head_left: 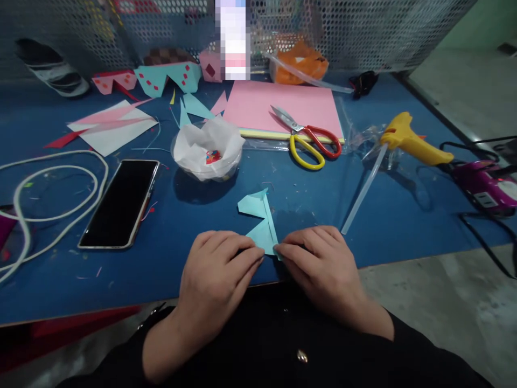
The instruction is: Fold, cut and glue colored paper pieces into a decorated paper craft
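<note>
A light-blue cut paper piece (262, 237) lies near the table's front edge, with a narrow folded strip along its right side. My left hand (222, 269) has its fingers closed on the paper's lower left part. At the lower right corner, my right hand (323, 264) pinches the end of the folded strip. The far half of the paper, with a pointed tip, lies free on the table. Beyond the hands are scissors (313, 152) with one red and one yellow handle, and a bowl (208, 148) lined with white paper holding small red bits.
A phone (121, 205) and a white cable (24, 215) lie at left. A yellow glue gun (416, 143) with a glue stick (363, 188) stands at right. Pink paper sheets (278, 102), paper scraps (117, 124) and decorated paper shapes (167, 78) are at the back, before a perforated metal panel (161, 27).
</note>
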A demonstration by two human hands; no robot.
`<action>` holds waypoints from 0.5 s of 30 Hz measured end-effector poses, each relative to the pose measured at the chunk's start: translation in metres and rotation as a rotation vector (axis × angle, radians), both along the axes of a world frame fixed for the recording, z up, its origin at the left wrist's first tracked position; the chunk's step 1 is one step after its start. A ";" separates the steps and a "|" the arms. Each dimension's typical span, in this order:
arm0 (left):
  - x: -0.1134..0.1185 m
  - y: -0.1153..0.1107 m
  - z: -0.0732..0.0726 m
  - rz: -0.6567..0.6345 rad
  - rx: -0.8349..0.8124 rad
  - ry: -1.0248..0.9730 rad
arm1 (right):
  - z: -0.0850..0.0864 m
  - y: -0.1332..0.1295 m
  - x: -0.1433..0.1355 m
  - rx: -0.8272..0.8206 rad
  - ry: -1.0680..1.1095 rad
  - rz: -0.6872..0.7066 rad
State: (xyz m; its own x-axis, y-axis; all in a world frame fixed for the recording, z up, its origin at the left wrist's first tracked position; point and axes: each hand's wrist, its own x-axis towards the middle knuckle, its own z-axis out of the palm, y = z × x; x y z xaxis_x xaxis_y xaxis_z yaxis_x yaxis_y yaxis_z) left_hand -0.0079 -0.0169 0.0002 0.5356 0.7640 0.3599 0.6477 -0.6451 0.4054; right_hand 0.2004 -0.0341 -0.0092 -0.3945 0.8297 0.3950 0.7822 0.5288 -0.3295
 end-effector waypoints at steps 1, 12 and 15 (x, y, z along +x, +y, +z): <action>0.001 0.001 0.000 -0.008 -0.005 -0.001 | 0.000 0.000 0.000 -0.008 0.015 -0.004; 0.006 0.005 0.000 0.025 -0.045 -0.012 | -0.002 0.005 -0.005 -0.236 0.089 -0.096; 0.008 0.006 0.001 0.033 -0.046 -0.018 | -0.003 0.006 -0.008 -0.213 0.049 -0.112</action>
